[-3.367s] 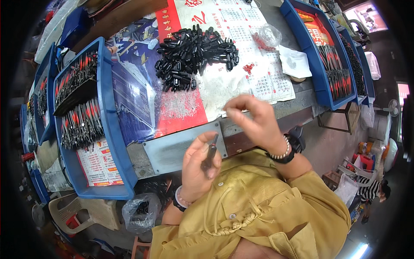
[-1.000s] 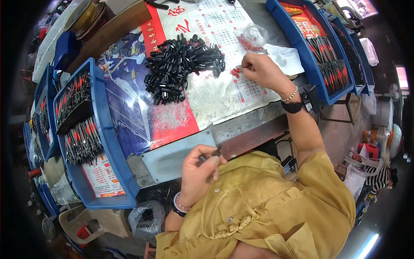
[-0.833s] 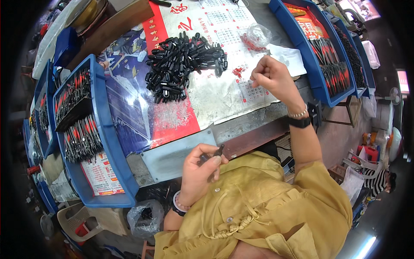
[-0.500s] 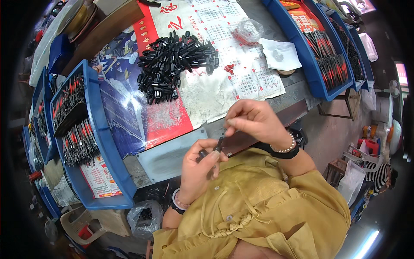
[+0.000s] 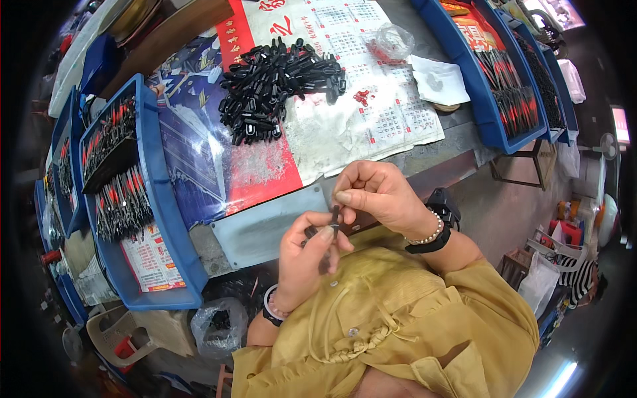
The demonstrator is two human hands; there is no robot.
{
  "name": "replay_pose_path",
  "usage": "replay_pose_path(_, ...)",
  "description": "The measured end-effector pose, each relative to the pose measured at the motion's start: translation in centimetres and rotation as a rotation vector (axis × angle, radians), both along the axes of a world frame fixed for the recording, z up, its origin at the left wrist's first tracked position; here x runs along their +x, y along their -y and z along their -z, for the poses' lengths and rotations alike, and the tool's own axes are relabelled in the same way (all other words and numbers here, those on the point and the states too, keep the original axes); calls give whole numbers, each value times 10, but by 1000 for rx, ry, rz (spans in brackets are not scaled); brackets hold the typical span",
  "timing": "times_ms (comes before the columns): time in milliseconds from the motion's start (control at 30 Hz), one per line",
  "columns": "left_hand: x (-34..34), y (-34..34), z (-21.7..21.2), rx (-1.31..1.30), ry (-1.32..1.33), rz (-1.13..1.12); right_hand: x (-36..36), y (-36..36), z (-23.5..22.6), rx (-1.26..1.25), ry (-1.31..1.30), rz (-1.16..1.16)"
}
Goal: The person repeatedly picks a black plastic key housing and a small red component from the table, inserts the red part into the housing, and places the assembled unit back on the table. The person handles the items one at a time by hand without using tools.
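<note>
Counter (image 5: 424,158): black pile (image 5: 282,86) sat well back from near edge. R hand (image 5: 385,192): thumb & index together at the tip of a dark part (image 5: 335,217); contents, if any, n/v. L hand (image 5: 298,255): clamped on that part, by counter's near edge. Risk (judged): slack L grip could've dropped the part past said edge; off-line R pinch could've missed the tip. Vs. frame approx. 1 s earlier: R hand had shifted from beside red bits (image 5: 362,97), toward counter's right edge, to the part; L grip approx. unchanged.
</note>
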State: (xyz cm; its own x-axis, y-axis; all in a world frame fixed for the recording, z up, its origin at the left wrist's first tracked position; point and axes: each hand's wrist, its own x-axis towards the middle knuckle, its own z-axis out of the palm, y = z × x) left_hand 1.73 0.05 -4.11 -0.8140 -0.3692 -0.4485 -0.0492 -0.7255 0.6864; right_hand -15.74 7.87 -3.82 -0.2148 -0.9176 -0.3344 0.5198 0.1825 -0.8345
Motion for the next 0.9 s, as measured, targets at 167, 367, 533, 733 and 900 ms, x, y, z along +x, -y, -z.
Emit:
replay_pose_path(167,5,0,-2,39,11,-8,5,2,0,22,13,-45)
replay_pose_path(367,9,-1,-4,36,2,-13,5,0,-2,25,47,-83)
replay_pose_path(533,11,-2,-6,24,-22,-14,11,-7,3,-113,-72,-65)
replay_pose_path(733,10,-7,-7,-3,-56,-25,18,-13,9,-171,-49,15)
replay_pose_path(900,10,-13,-8,34,-93,-61,22,-13,12,-215,134,33)
